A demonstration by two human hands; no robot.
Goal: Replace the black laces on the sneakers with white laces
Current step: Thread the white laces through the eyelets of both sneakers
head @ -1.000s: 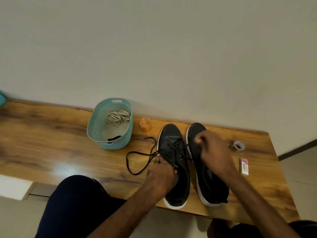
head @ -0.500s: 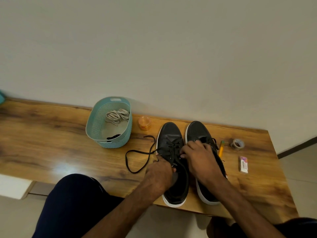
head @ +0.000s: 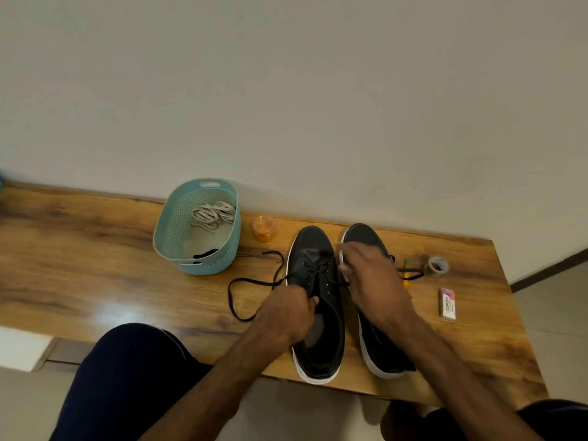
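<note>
Lace replacement, early stage. The left sneaker (head: 318,300), taken here as the landmark, stands toe-away on the wooden table (head: 95,265), with the right sneaker (head: 366,237) just beside it on its right. Both shoes still carry black laces. The left sneaker's black lace (head: 251,283) has been loosened, so that a long loop of it lies on the table to the left, while crossings remain in the farther eyelets and the nearer ones appear empty. A second black lace (head: 412,272) trails from the right sneaker across a pencil (head: 406,276). The white laces (head: 213,214) lie untouched and bundled in the basket (head: 165,237), beyond and to the left, so all of the threading is left to do. The left hand (head: 286,313) rests on the left sneaker's near lacing edge with its fingers curled, apparently steadying the shoe. The right hand (head: 372,281) hovers to the right, over the front of the right sneaker, with its fingers bent. A strand runs from the left sneaker's eyelets toward it, but motion blur leaves it uncertain whether the hand pinches that strand. Compared with half a second earlier, the right hand has shifted from the left sneaker's lacing rightward, while the left hand and the loop on the table are unchanged.
</note>
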